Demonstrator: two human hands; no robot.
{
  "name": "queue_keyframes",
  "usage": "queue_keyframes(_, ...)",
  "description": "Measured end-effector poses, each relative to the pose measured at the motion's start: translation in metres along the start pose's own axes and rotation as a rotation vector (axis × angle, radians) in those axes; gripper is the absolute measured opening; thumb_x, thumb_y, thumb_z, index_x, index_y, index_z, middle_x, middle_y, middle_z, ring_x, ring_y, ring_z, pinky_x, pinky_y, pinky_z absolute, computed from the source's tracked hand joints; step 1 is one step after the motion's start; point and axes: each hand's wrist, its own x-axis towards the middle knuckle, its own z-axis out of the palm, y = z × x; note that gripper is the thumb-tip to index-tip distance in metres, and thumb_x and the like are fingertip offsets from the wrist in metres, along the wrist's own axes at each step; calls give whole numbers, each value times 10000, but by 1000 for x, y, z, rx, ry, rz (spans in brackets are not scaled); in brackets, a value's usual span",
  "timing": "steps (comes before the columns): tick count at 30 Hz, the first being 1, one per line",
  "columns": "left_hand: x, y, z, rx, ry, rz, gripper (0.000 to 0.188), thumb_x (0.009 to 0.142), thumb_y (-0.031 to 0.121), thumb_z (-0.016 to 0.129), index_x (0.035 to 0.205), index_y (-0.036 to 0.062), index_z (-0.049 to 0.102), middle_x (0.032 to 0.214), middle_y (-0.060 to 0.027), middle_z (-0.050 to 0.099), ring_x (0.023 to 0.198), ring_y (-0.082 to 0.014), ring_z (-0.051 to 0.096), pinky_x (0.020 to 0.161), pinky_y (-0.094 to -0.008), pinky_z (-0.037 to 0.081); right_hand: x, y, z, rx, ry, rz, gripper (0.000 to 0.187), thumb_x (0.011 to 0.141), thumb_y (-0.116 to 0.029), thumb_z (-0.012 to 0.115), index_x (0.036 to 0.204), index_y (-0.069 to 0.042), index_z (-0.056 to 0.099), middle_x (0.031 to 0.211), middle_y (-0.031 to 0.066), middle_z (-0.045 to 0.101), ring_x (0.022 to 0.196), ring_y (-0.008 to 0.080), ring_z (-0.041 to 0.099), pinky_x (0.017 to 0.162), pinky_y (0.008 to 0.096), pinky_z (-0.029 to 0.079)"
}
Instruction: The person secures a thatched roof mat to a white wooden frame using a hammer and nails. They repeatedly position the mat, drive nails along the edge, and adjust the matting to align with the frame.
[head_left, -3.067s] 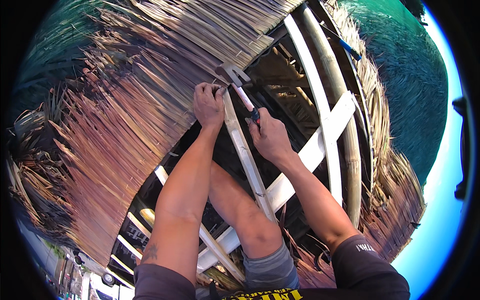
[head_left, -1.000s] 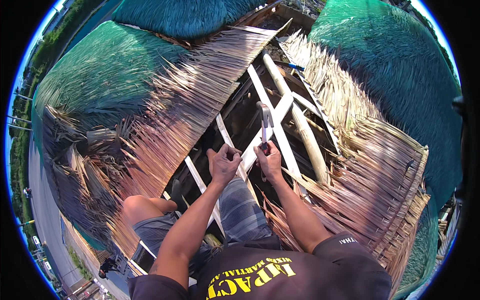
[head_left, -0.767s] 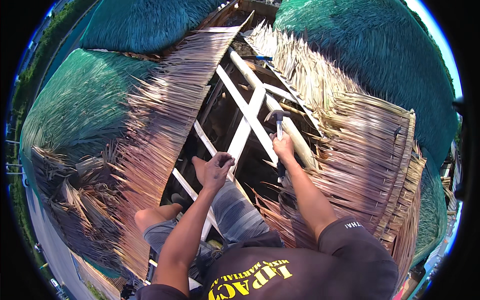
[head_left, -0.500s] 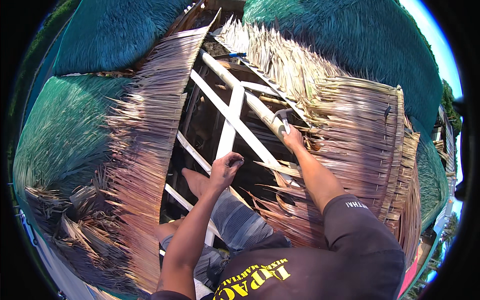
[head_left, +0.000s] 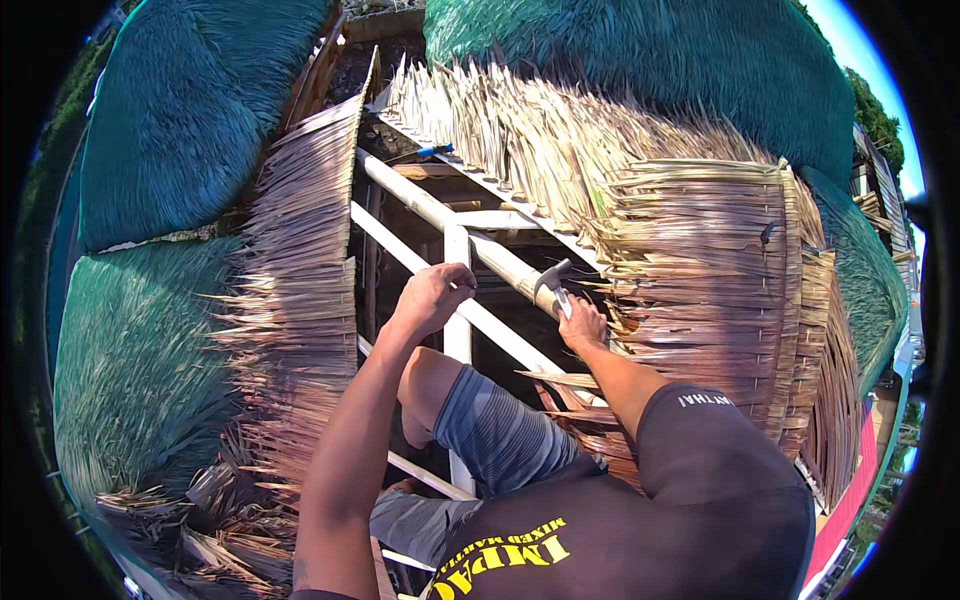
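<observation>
We note the hammer [head_left: 556, 285] just right of frame centre: dark metal head uppermost, pale handle running down into the right hand [head_left: 583, 325]. That hand is wrapped tight round the handle, knuckles toward us, and sits at the edge of the dry thatch panel [head_left: 700, 270] that fills the right of the frame. The hammer head lies against, or just over, the thick pale pole [head_left: 450, 225] running diagonally from upper centre toward the hand; we cannot tell whether they touch.

The left hand [head_left: 435, 297] is a little left of centre, fingers curled in a narrow grip over the upright white batten [head_left: 457, 330] where it crosses a thinner diagonal white slat [head_left: 400, 255]. Whether something small is pinched in those fingers, we cannot tell. The two hands are near each other, with the diagonal slat and open dark gap between them.

Below the hands, the person's bent knee in grey patterned shorts [head_left: 495, 430] rests inside the open frame, and a dark shirt with yellow lettering fills the lower centre.

Outward: a second strip of brown thatch [head_left: 300, 300] hangs down the left side of the opening. Lighter, ragged palm thatch [head_left: 520, 120] lies above the pole. Green netting [head_left: 180, 130] covers the roofs at upper left, lower left and along the top. A small blue object [head_left: 436, 151] lies on the slats near upper centre.
</observation>
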Motion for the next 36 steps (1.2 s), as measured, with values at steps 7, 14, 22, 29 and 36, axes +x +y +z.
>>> queue_keyframes(7,20,25,-66,93,249,-94,180,876,123,701,1031,32,699,806,-88,699,738,-169,666,712,-331,533,3,0,1,16,-21,4,524,902,-378,640,1401,-266,530,1283,82,594,1248,327,526,1046,548,343)
queue_keyframes(14,46,29,-42,51,301,9,186,877,153,721,1022,39,695,860,-89,705,772,-178,661,729,-340,531,6,3,1,34,-26,1,511,907,-410,626,1389,-262,540,1260,91,585,1255,337,513,1030,565,351)
queue_keyframes(22,13,-49,-42,-95,199,-15,178,851,129,716,1009,51,705,911,-143,709,847,-293,703,764,-371,547,13,2,-7,62,-31,4,458,937,-438,601,1359,-262,580,1259,88,606,1229,315,553,983,525,420)
queue_keyframes(29,-48,-118,-75,-173,668,-167,189,855,33,702,1042,6,692,858,-108,702,760,-184,671,726,-311,533,137,-82,-59,199,-6,-375,302,917,-325,657,1094,-82,631,908,253,692,917,464,654,794,547,500)
queue_keyframes(36,6,-66,10,-566,880,-355,144,908,45,691,1040,-10,708,877,-41,719,809,-95,657,776,-265,531,167,-235,-94,520,-393,-609,530,891,-189,638,1355,-10,455,1113,249,661,1084,359,660,940,428,495)
